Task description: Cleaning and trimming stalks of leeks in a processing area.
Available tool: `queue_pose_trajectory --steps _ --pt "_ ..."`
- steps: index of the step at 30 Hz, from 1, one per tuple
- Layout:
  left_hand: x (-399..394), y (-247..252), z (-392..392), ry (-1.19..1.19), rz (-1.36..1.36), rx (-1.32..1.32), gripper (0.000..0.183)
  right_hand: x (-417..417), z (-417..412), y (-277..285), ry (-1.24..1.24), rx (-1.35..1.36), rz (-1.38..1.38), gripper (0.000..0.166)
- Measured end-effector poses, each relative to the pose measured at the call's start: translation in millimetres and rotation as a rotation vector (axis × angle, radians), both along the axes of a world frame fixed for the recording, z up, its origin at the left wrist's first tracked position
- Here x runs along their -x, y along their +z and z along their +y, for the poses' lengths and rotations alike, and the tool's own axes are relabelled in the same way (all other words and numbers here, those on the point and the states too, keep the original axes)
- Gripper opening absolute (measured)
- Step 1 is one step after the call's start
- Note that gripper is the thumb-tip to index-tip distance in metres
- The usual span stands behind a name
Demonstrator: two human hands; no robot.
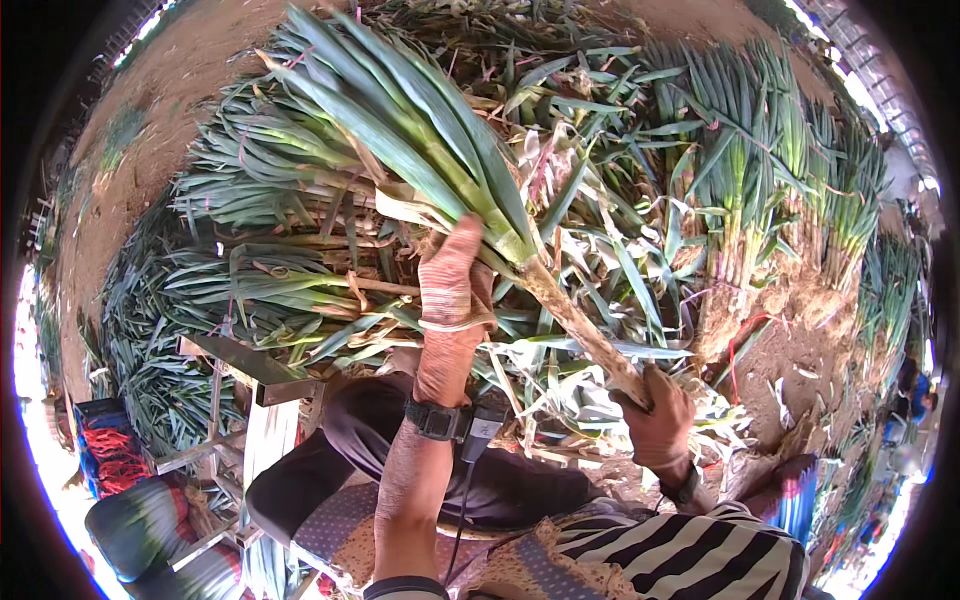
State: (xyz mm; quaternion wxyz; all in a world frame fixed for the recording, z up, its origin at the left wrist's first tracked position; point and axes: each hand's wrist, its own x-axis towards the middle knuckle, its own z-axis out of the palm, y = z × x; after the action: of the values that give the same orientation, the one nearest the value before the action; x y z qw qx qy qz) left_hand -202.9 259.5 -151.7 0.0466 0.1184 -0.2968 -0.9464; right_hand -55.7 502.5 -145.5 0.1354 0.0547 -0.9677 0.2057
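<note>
A leek (450, 165) stretches diagonally before me, its green leaves fanning to the upper left and its pale, soil-stained shaft running to the lower right. My left hand (454, 277), in a knitted glove with a ribbed cuff, grips the leek where the leaves begin. The fingers behind it are partly hidden. My right hand (660, 424) is closed around the lower end of the shaft, covering the root end. A dry outer leaf (409, 206) curls off beside my left hand.
Several leek bundles lie on the left (270, 277); tied bundles (739, 172) stand upright on the right. Stripped leaves (592, 405) litter the ground. By my leg are a metal-framed stand (262, 367) and a blue crate (90, 420) of red ties. A red string (733, 367) lies right.
</note>
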Motion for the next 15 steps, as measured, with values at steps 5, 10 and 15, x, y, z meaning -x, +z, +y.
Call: queue_pose_trajectory --steps 5,10,15 --pt "16.0 -12.4 9.0 0.125 0.038 0.319 0.046 24.7 -23.3 -42.9 -0.093 0.209 0.106 0.053" --pt "34.7 -102.1 -49.8 0.065 0.429 0.024 0.026 23.1 -64.3 -48.0 -0.099 0.5 -0.151 0.053" --pt "42.4 -86.8 -16.3 0.252 -0.169 0.197 0.029 26.0 -61.6 -51.9 -0.179 0.461 -0.304 0.051"
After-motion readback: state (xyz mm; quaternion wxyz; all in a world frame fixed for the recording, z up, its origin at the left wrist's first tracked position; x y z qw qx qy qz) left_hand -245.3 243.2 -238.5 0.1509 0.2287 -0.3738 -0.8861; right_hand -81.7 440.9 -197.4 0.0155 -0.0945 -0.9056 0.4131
